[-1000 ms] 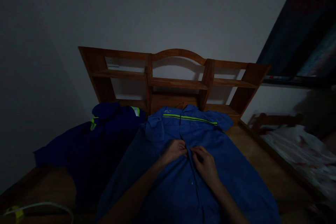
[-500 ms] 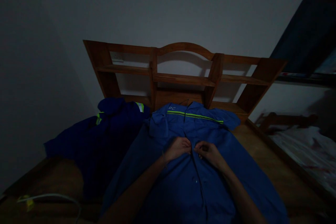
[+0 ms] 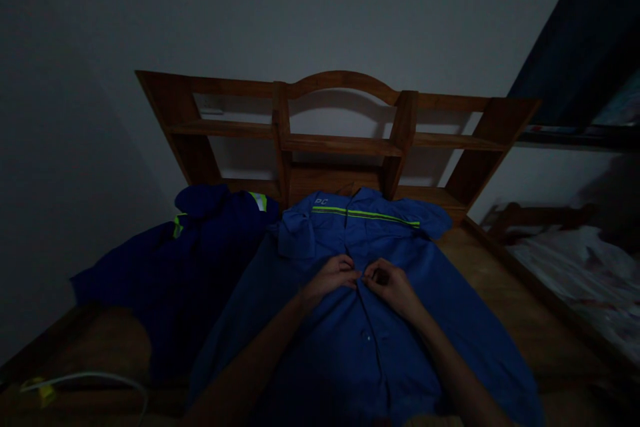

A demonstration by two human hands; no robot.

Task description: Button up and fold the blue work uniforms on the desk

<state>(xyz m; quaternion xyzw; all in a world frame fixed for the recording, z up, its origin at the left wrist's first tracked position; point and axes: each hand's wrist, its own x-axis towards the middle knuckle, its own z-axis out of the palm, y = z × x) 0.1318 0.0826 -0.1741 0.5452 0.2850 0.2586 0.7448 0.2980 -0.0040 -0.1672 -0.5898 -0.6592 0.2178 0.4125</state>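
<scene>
A blue work jacket (image 3: 325, 340) with a yellow-green stripe across the chest lies spread front side up on a wooden desk. My left hand (image 3: 336, 276) pinches the left edge of its front opening, about midway down. Close beside it, my right hand (image 3: 387, 282) has thumb and fingertips closed on the facing edge. The fingertips of both hands nearly meet at the opening. Whether a button is between them is too dark and small to tell. Below the hands, a small button (image 3: 366, 335) shows near the opening.
A darker blue garment (image 3: 200, 267) with reflective bands lies crumpled to the left. Behind stands a wooden shelf unit (image 3: 345, 143) against the wall. A white cable (image 3: 95, 374) with a yellow tag (image 3: 47, 392) is at lower left. White plastic sheeting (image 3: 580, 267) lies at right.
My hands have come closer together at the jacket's opening, with the right fingers now nearly touching the left. The whole view has shifted slightly.
</scene>
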